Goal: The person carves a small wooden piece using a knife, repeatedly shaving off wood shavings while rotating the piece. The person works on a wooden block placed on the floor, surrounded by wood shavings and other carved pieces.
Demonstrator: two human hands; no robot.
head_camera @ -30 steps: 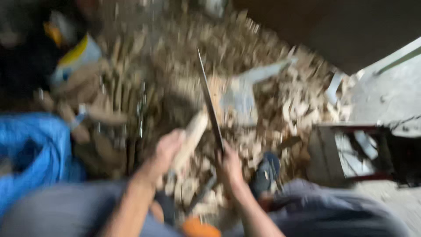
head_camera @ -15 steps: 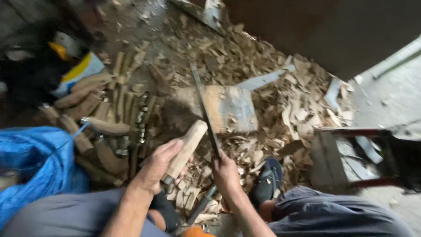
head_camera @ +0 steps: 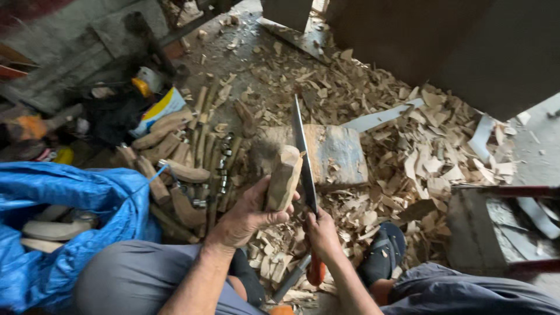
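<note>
My left hand (head_camera: 248, 214) grips a rough, pale wooden piece (head_camera: 283, 178), holding it upright over the near edge of a grey chopping block (head_camera: 335, 154). My right hand (head_camera: 322, 234) is closed on the orange handle of a long, dark-bladed knife (head_camera: 302, 153). The blade runs away from me, its edge close against the right side of the wooden piece. Pale wood chips (head_camera: 431, 157) lie all around the block.
A blue plastic sack (head_camera: 64, 224) holding carved wood pieces sits at my left knee. Carved wooden handles (head_camera: 181, 172) and long tools lie in a row left of the block. A dark sandal (head_camera: 385, 254) is on my right foot. A metal stand (head_camera: 507, 227) is at right.
The view has sharpened and steadied. The wooden piece has been turned more upright in my left hand, and the knife blade has come in closer beside it.
</note>
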